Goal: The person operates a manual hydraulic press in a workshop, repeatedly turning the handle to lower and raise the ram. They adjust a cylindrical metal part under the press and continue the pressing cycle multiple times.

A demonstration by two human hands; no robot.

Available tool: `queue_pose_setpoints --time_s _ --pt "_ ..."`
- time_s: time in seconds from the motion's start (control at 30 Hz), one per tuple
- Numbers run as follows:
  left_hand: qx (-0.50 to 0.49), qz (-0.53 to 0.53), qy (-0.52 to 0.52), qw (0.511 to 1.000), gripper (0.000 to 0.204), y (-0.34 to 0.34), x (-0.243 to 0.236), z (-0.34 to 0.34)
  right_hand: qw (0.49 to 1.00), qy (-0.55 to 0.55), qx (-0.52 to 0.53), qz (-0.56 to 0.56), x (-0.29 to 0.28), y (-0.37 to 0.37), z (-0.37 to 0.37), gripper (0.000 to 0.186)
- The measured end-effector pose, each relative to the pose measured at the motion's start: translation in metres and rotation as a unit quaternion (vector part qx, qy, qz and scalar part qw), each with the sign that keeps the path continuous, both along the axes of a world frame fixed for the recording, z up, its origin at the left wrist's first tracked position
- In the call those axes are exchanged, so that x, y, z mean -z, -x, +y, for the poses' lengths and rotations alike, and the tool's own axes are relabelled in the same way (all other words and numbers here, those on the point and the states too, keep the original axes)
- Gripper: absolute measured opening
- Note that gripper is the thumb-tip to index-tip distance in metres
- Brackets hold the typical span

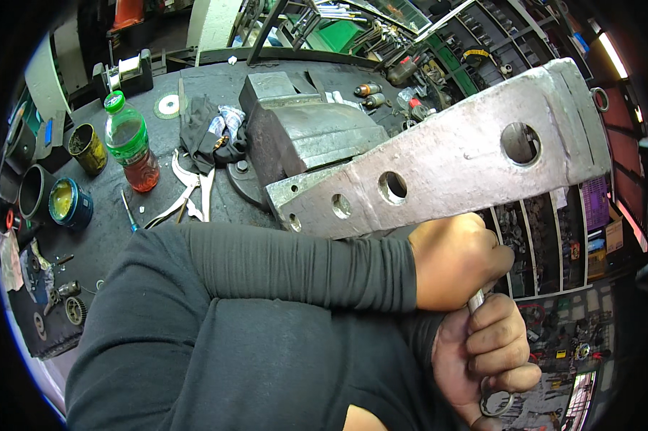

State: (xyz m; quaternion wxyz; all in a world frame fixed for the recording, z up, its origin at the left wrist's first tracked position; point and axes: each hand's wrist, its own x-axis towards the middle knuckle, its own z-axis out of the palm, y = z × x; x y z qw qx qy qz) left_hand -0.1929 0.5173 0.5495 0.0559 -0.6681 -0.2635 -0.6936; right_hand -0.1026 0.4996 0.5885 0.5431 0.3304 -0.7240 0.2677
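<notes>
A long steel plate with several round holes (pixel 453 165) slants across the upper right, held at the grey bench vise (pixel 317 136). My left hand (pixel 460 262), its arm crossed over in a black sleeve, is closed on the upper part of a steel wrench (pixel 476 300) just under the plate. Lower down, my right hand (pixel 496 345) has its fingers wrapped round the same wrench, whose ring end (pixel 496 402) shows below the fingers. The wrench's upper end is hidden by my left hand.
The dark bench (pixel 65 237) holds a bottle of red liquid (pixel 139 158), locking pliers (pixel 184 194), grease cans (pixel 71 201), a dark rag (pixel 220 136), a cutting disc (pixel 167 106) and scattered small parts. Shelving with tools and parts (pixel 525 248) stands at the right.
</notes>
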Motion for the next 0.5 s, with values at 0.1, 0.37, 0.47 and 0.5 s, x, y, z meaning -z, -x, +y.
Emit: queue_pose_setpoints --time_s 0.1,0.37,0.47,0.5 --pt "0.025 -0.005 0.003 1.0 0.018 0.006 0.0 0.003 0.999 -0.016 -0.034 0.006 0.003 0.007 0.01 0.058" --pt "0.013 -0.002 0.014 1.0 0.017 0.008 -0.003 0.002 0.997 0.03 0.069 0.016 0.005 -0.002 0.002 0.058" --pt "0.03 -0.002 0.018 0.999 0.016 0.009 -0.005 0.002 0.993 0.102 0.063 -0.024 -0.003 -0.007 -0.004 0.053" --pt "0.025 -0.001 0.019 0.999 0.015 0.01 -0.006 0.003 0.994 0.095 0.049 -0.029 -0.005 -0.005 -0.004 0.054"
